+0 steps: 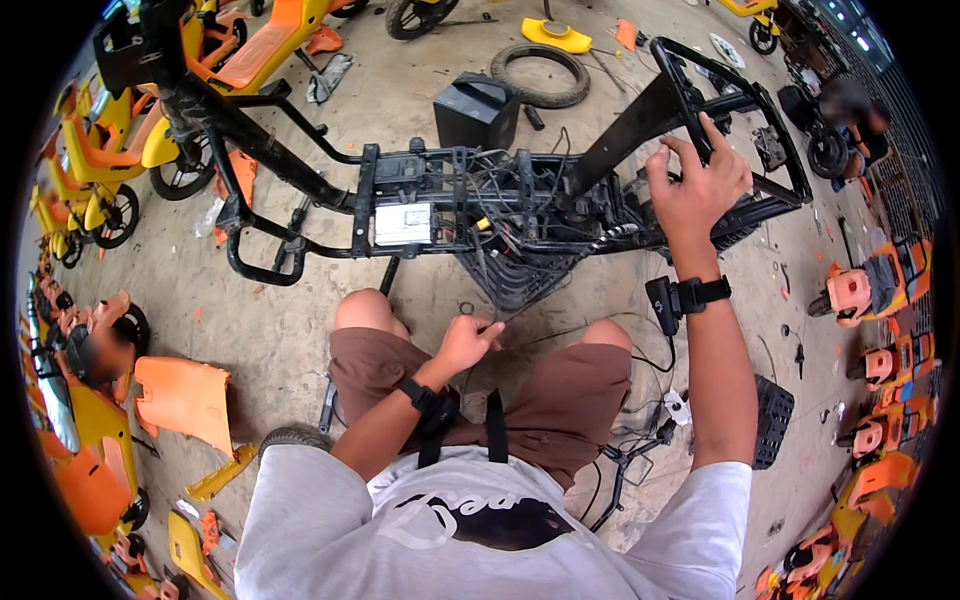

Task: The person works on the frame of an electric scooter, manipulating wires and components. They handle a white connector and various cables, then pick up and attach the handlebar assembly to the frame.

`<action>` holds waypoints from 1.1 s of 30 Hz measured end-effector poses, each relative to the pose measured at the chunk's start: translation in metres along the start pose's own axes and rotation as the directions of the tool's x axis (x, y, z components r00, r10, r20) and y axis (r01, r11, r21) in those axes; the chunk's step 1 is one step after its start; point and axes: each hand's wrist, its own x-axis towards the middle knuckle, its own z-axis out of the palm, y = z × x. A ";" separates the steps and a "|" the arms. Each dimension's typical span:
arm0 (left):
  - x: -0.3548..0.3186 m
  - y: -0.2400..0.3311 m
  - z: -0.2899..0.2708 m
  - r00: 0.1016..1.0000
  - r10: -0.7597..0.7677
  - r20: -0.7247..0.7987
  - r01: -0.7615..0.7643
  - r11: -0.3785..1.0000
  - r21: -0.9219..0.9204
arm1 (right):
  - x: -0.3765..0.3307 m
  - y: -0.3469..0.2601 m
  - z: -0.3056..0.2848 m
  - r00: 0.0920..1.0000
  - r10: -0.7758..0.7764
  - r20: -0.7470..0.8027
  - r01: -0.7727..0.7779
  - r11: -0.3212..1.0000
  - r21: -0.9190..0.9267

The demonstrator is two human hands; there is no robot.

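Observation:
A stripped black scooter frame point(345, 250) stands across in front of my knees, with bundled wires and a silver control box point(403, 224) exposed in its middle. Low over my lap, my left hand point(468, 343) is closed, pinching a thin black cable point(540, 292) that leads up toward the frame's right part. My right hand point(700, 190) is raised at the rear rack point(790, 150), beside its dark upright panel point(630, 135). Its fingers are apart, and nothing shows between them; whether the fingertips touch the rack tube I cannot tell.
Behind the frame sit a black battery box point(475, 112) and a loose tyre point(540, 75). An orange body panel point(184, 402) lies at left, near a crouching person point(95, 340). Another person point(865, 125) is far right. Black metal parts point(625, 460) and a black crate point(773, 422) lie right of my legs.

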 end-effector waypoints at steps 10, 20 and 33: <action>0.001 -0.040 -0.003 0.997 -0.051 -0.052 0.051 0.999 0.003 | 0.001 -0.001 0.001 1.000 0.000 -0.006 0.000 1.000 0.019; -0.015 -0.074 0.012 0.996 0.059 0.060 -0.070 0.976 0.207 | 0.003 -0.007 -0.004 0.999 0.046 -0.008 -0.045 0.996 0.076; 0.005 -0.077 0.040 0.972 0.059 0.229 -0.132 0.937 0.322 | -0.013 0.017 -0.018 0.991 0.132 0.031 -0.134 0.986 0.101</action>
